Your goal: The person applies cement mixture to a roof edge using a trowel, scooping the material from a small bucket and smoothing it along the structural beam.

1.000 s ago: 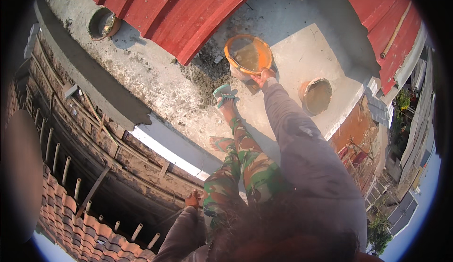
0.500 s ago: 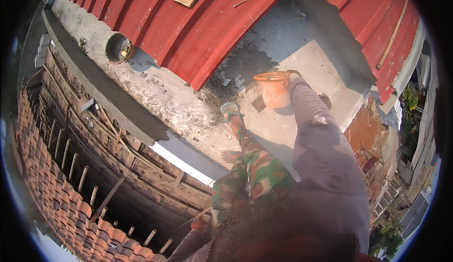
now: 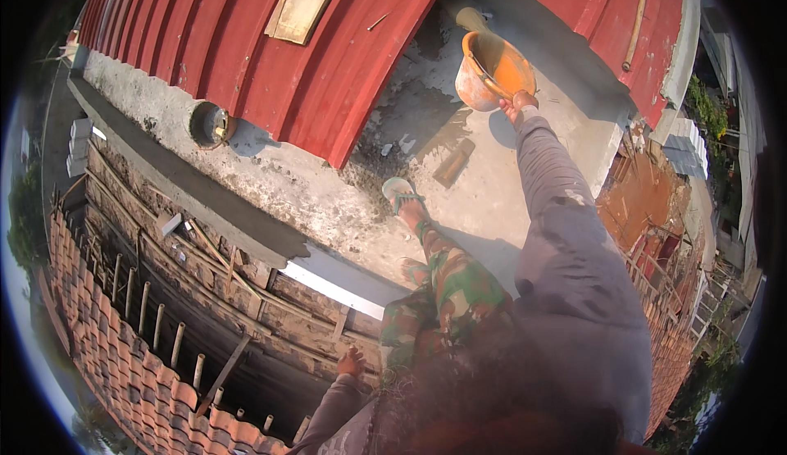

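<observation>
My right hand, at the end of an outstretched arm, grips the near rim of an orange plastic bucket. The bucket is tipped away from me, its outside smeared pale. Greyish liquid spills off its far side toward the concrete surface. Low in the view, my left hand hangs beside my camouflage trousers with nothing visible in it; its fingers are small here but look loosely apart. A short brown block lies on the concrete between my sandalled foot and the bucket.
Red corrugated roof sheets overhang the concrete, with a wooden board on top. A round container sits by the sheet edge. Left of me, past a low concrete ledge, are a drop, bamboo poles and roof tiles.
My right hand has swung the bucket up and away from me, from upright to tilted, and liquid now pours out. The brown block shows fully. My left hand has risen slightly.
</observation>
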Tool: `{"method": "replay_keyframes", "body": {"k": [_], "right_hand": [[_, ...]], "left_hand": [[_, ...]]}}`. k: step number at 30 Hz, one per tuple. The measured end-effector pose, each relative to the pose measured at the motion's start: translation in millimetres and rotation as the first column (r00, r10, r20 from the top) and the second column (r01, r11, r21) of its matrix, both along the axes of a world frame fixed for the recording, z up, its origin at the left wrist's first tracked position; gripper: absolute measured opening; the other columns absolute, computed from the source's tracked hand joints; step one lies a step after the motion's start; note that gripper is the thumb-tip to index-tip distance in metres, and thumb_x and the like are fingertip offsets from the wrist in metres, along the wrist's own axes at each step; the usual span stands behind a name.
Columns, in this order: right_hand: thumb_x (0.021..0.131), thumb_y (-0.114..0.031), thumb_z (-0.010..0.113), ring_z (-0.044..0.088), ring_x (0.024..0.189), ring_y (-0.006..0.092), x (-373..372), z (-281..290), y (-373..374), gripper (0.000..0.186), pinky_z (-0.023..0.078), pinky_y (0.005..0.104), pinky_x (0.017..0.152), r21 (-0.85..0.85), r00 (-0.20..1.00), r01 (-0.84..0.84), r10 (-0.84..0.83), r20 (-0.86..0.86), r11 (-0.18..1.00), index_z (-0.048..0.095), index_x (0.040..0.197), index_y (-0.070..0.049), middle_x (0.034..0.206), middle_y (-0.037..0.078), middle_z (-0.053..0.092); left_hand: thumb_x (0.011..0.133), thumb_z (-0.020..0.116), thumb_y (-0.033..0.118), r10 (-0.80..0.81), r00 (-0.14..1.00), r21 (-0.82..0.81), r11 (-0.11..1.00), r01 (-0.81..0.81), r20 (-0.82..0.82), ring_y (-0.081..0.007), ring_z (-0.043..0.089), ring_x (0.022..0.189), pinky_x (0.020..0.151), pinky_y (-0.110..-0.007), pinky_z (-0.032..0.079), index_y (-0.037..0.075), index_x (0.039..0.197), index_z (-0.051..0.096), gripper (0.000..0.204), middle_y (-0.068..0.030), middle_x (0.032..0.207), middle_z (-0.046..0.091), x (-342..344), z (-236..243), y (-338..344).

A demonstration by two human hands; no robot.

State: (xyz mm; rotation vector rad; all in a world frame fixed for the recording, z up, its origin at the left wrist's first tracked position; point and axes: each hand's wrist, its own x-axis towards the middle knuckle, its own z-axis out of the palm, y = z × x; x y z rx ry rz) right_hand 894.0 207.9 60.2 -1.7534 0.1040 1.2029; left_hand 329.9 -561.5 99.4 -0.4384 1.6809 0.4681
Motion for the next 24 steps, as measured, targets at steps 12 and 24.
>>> {"method": "replay_keyframes", "body": {"k": [12,24], "right_hand": [[0.107,-0.020,0.047,0.066,0.084,0.0296,66,114,-450,0.034,0.062,0.0408,0.068,-0.111,0.978,0.185,-0.194,-0.073,0.976,0.044,0.137,-0.006,0.123,0.016,0.058],[0.098,-0.029,0.058,0.067,0.109,0.0295,175,119,-715,0.035,0.058,0.0411,0.086,-0.840,0.648,-0.507,0.728,-0.224,0.193,0.065,0.129,-0.014,0.128,0.013,0.066]], "left_hand": [[0.103,0.051,0.055,-0.222,0.964,0.078,0.969,0.235,-0.147,-0.0327,0.065,0.111,0.087,-0.049,0.049,0.010,0.142,0.056,0.060,-0.0152,0.135,0.065,-35,98,38],[0.104,0.049,0.057,-0.236,0.972,0.055,0.970,0.236,-0.009,-0.0301,0.065,0.107,0.081,-0.045,0.052,0.012,0.145,0.052,0.061,-0.0126,0.133,0.064,-21,158,10]]}}
